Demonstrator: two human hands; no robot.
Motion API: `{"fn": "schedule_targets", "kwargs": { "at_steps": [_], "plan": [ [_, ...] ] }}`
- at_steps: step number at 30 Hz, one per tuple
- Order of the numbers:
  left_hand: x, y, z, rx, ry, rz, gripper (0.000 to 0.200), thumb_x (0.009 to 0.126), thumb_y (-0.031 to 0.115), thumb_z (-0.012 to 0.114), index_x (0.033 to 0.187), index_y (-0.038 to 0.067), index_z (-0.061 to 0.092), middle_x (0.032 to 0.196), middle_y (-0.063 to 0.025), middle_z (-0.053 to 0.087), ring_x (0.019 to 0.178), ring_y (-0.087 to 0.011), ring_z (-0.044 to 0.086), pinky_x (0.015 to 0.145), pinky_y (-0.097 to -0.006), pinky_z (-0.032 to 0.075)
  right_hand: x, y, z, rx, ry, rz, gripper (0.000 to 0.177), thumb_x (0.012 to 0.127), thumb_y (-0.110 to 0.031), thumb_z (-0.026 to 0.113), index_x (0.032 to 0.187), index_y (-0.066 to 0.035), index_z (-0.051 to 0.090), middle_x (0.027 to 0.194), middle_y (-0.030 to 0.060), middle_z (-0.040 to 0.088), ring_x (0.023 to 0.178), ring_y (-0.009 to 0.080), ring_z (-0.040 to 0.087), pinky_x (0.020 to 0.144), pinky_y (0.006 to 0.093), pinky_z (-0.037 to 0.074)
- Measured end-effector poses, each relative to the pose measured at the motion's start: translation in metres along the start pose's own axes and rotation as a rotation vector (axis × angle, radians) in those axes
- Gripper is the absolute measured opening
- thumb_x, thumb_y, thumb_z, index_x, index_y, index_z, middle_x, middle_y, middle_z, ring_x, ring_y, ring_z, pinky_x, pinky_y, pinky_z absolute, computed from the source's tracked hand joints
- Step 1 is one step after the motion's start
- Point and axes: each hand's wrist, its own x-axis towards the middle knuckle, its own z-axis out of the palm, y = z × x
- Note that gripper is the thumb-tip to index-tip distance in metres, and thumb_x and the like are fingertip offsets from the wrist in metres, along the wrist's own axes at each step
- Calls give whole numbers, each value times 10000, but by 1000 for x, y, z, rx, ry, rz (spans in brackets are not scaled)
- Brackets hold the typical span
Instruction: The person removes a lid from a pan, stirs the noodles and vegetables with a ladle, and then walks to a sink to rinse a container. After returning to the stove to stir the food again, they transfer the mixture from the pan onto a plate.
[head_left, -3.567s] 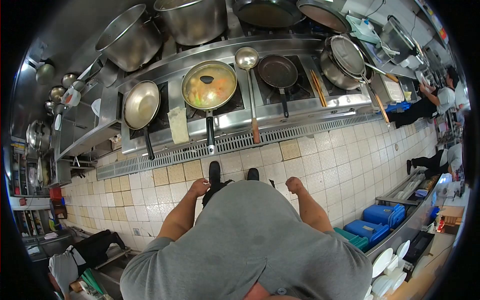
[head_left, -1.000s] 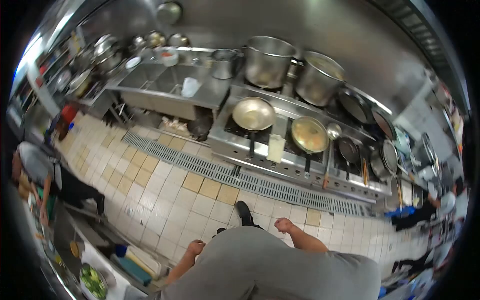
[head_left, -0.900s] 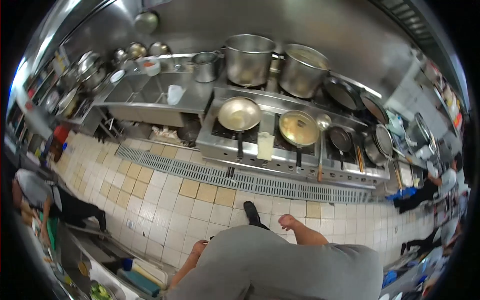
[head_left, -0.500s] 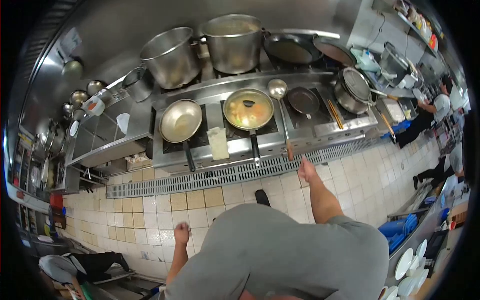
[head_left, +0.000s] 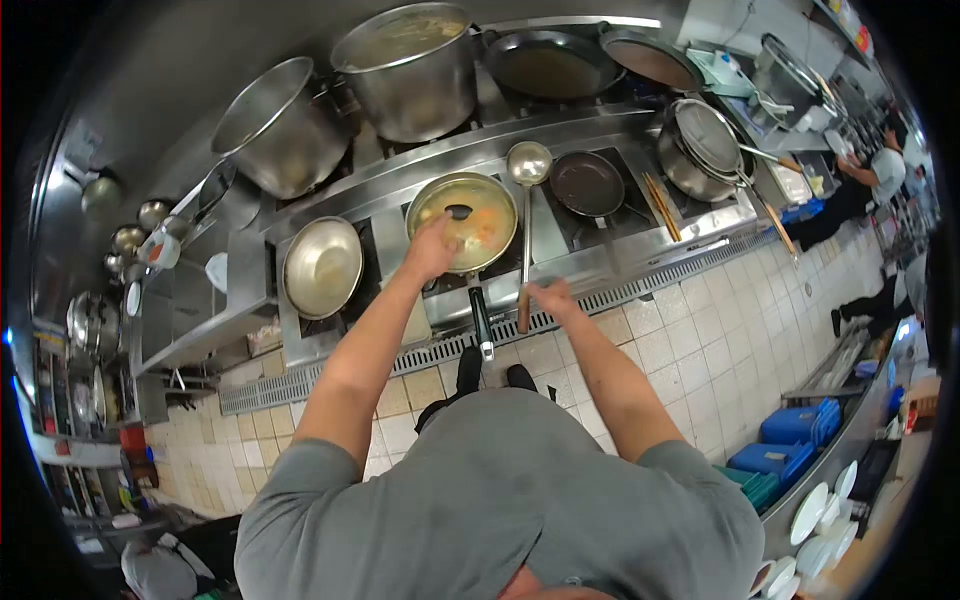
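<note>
My left hand [head_left: 430,250] is over the glass lid [head_left: 487,200] of a frying pan, its fingers stretched toward the dark knob [head_left: 459,212] and apart from each other. Through the lid, orange pieces show in pale liquid. The pan's black handle [head_left: 481,318] points toward me. My right hand [head_left: 553,297] is beside the wooden handle end of a long ladle [head_left: 528,165] lying on the stove. Blur hides whether its fingers touch that handle. Partly behind my left forearm lies a pale folded cloth [head_left: 408,318].
An uncovered steel pan [head_left: 323,268] sits left, a small dark pan [head_left: 587,183] right. Two big stockpots [head_left: 405,85] stand behind. Chopsticks [head_left: 662,208] and a lidded pot [head_left: 697,165] are farther right. A floor grate [head_left: 300,385] runs along the stove. Co-workers [head_left: 885,175] are at the right.
I have moved closer to the stove. My left hand has risen from low beside my body to the pan's lid. My right hand has shifted left, close to the ladle's handle.
</note>
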Motion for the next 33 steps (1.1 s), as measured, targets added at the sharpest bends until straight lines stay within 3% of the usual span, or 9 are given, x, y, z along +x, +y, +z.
{"fn": "schedule_targets", "kwargs": {
  "at_steps": [3,7,9,13,15,20,22,26,33],
  "plan": [
    [54,-1,13,192,40,100,587,795,199,696,1329,38,513,1283,-218,553,1197,-358,528,1026,-443,421,25,42,39,218,-133,112,455,863,-393,690,1004,36,632,687,69,585,558,166,564,486,327,461],
    [93,-8,13,335,-411,101,510,815,145,629,1310,65,538,1329,-178,537,1223,-344,511,1053,-417,401,27,51,47,543,-169,209,357,893,-365,659,874,-11,614,631,54,571,477,162,536,399,340,400],
    [98,-15,13,381,-478,132,466,817,133,607,1275,63,560,1293,-166,561,1187,-337,535,1035,-418,414,24,33,30,427,-115,56,286,910,-306,630,903,-20,621,631,56,570,466,143,531,388,337,394],
    [113,-46,40,309,-521,216,257,804,88,600,1057,47,621,1066,-183,623,1053,-354,580,892,-435,465,-3,-1,-4,-256,250,-358,162,861,-156,616,897,1,603,775,213,637,736,361,637,667,438,502],
    [104,-57,30,176,-269,294,277,769,29,627,1046,32,622,1001,-199,623,1019,-369,586,862,-445,468,-9,13,-5,-198,367,-531,164,852,-146,624,903,8,598,843,246,635,837,442,611,744,465,479],
    [77,-33,-118,-213,152,193,394,798,12,615,1190,0,574,1118,-222,610,1072,-393,557,978,-438,435,-104,4,-13,-228,571,-518,191,877,-91,631,1027,-15,541,771,143,594,657,258,592,609,376,486],
    [88,-36,-208,-92,295,228,351,806,10,604,1156,1,595,1124,-214,618,1059,-380,574,952,-435,456,-137,-1,-14,324,471,-166,205,905,-86,602,1083,-39,511,711,74,565,530,158,544,478,289,442],
    [174,-90,-334,227,478,317,300,844,81,624,1140,36,636,1041,-203,676,941,-384,658,836,-426,524,-181,-14,-17,297,468,-79,191,961,-142,554,1118,-56,487,634,13,492,435,79,458,387,227,372],
    [365,-229,-371,528,227,-45,441,895,206,618,1329,152,562,1242,-156,625,1180,-338,571,993,-419,452,-197,-39,-1,419,428,-129,263,1036,-280,430,1126,-44,503,556,-13,413,374,81,384,350,232,317]
  ]
}}
